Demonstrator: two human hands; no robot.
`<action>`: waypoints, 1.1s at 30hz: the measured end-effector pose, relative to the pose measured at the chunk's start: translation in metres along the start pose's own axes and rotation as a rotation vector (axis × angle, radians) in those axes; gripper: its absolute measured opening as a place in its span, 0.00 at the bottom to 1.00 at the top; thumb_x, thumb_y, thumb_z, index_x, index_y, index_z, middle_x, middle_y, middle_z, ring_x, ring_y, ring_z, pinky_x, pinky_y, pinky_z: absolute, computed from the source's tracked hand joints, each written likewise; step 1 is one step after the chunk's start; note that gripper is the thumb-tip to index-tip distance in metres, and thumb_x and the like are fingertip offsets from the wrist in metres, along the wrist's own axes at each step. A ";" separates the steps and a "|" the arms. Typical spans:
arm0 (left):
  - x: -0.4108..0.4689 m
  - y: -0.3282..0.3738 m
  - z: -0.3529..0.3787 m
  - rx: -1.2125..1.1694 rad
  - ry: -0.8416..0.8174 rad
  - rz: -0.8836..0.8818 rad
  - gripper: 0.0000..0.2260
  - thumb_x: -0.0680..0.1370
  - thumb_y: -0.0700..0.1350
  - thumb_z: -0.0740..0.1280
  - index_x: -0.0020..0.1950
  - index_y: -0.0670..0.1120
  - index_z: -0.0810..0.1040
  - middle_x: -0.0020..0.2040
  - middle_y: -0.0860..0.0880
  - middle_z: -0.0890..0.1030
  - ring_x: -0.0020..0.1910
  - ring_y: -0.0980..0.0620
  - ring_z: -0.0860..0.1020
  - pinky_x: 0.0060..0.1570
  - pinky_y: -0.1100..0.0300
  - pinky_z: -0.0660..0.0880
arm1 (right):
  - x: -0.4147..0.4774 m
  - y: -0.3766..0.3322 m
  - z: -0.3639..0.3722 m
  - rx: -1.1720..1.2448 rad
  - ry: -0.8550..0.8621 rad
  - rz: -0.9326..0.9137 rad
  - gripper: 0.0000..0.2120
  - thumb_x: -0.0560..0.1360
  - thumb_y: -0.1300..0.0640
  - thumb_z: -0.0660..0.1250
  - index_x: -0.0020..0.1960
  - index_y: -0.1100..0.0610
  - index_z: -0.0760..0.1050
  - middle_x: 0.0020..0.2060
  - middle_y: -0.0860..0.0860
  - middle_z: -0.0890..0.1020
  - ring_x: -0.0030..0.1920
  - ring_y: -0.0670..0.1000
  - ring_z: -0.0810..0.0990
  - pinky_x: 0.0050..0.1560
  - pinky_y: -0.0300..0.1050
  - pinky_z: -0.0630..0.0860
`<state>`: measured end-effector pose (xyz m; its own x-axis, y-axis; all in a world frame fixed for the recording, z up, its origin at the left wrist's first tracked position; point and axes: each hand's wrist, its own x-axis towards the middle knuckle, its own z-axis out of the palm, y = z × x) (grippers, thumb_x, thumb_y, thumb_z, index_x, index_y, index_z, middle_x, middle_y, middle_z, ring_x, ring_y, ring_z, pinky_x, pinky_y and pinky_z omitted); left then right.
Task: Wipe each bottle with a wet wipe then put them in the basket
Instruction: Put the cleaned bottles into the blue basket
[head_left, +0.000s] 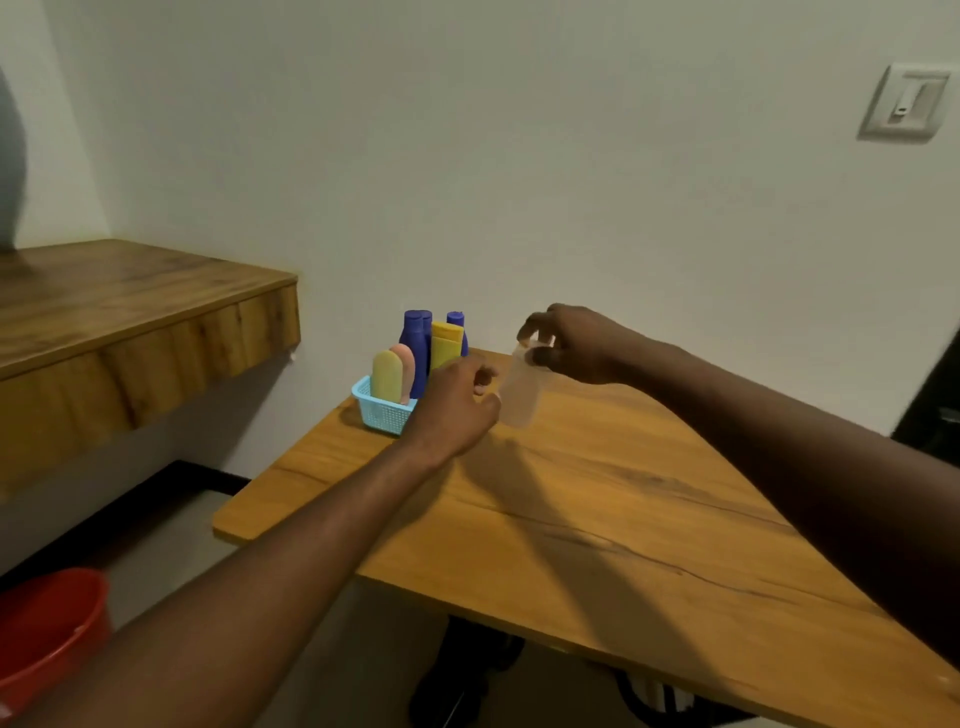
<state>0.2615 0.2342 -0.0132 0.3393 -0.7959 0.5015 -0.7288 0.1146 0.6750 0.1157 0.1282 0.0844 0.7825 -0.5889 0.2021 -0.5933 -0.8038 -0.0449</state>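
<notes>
- Right hand (571, 345) raised over the far end of the table (597, 519), thumb and fingertips pinching the top edge of a pale wipe (519, 395).
- Wipe hangs down from that pinch, clear of the table top; it is blurred and see-through.
- Left hand (457, 400) just beside the wipe's lower left edge, fingers curled inward. Cannot tell if it grips the wipe or only sits close.
- Left hand is between the basket (382, 410) and the wipe.
- Basket is light blue with a mesh wall, at the far left corner of the table, near the wall.
- Bottles stand upright in the basket: tall blue bottle (415, 343), second blue bottle (456, 319) behind, yellow tube (445, 345) between them, pale yellow bottle (387, 376) and pink bottle (406, 364) in front, touching.
- Wooden shelf (130, 312) at left, higher than the table.
- Red bucket (47, 623) on the floor, bottom left.
- Wall switch (904, 101) top right.
</notes>
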 end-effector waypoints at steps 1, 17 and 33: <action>0.007 -0.005 -0.009 0.012 0.019 -0.009 0.14 0.78 0.42 0.70 0.63 0.48 0.78 0.55 0.54 0.80 0.51 0.58 0.78 0.42 0.76 0.67 | 0.012 -0.007 0.000 0.012 0.021 -0.014 0.17 0.82 0.52 0.66 0.69 0.55 0.75 0.62 0.55 0.79 0.57 0.53 0.79 0.53 0.45 0.75; 0.061 -0.102 -0.048 0.195 -0.052 -0.091 0.10 0.77 0.41 0.68 0.58 0.47 0.78 0.54 0.49 0.82 0.49 0.51 0.80 0.53 0.58 0.78 | 0.139 -0.053 0.073 0.077 0.082 0.001 0.18 0.80 0.53 0.69 0.68 0.60 0.76 0.62 0.57 0.81 0.56 0.55 0.79 0.48 0.43 0.71; 0.068 -0.121 -0.030 0.292 -0.097 0.007 0.05 0.78 0.40 0.69 0.53 0.42 0.79 0.52 0.44 0.80 0.50 0.49 0.81 0.53 0.58 0.79 | 0.158 -0.057 0.103 0.007 0.054 -0.059 0.13 0.80 0.55 0.66 0.61 0.61 0.78 0.50 0.55 0.76 0.48 0.53 0.77 0.46 0.43 0.69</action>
<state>0.3902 0.1842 -0.0446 0.2854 -0.8504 0.4421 -0.8757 -0.0439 0.4809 0.2928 0.0719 0.0186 0.8049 -0.5350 0.2568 -0.5446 -0.8378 -0.0385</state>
